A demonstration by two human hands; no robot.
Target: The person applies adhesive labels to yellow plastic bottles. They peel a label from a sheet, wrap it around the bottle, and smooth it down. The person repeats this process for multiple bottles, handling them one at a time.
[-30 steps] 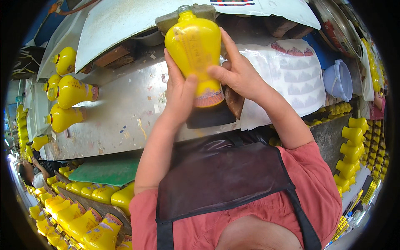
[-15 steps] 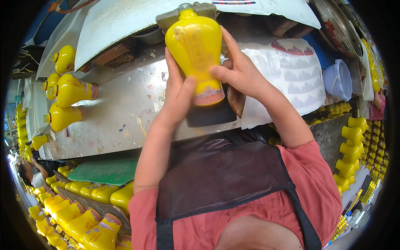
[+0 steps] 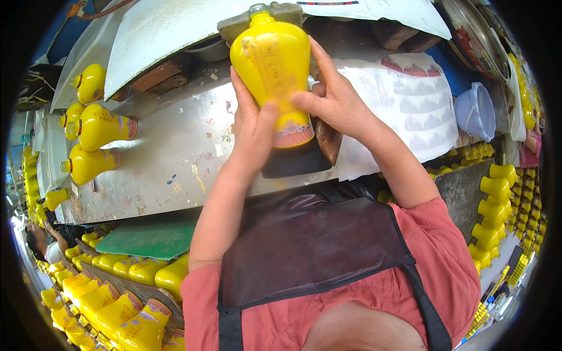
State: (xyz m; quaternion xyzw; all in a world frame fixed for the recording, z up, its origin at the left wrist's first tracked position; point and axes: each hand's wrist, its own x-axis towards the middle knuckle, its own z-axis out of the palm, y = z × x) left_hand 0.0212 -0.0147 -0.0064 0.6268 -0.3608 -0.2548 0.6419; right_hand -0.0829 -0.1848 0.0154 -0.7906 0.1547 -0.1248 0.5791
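Note:
A glossy yellow bottle (image 3: 270,64) with a threaded neck lies between my hands, its neck pointing away from me and a pink patterned band round its base. My left hand (image 3: 253,123) grips its left side, thumb on the upper face. From the right, my right hand (image 3: 336,96) holds it with the thumb laid across its front and the fingers along the side. Some faint printed marking shows on the bottle's face. Its neck end is by a grey cloth pad (image 3: 234,23), and a dark block (image 3: 295,164) sits below its base.
White decal sheets (image 3: 363,123) lie right of my hands, near a pale blue bucket (image 3: 475,111). Several yellow bottles (image 3: 99,126) stand on the metal table (image 3: 170,152) at left. More bottles (image 3: 111,304) fill racks lower left and right. A green board (image 3: 152,237) edges the table.
The bottle and both hands have shifted very slightly to the left. My grip looks the same.

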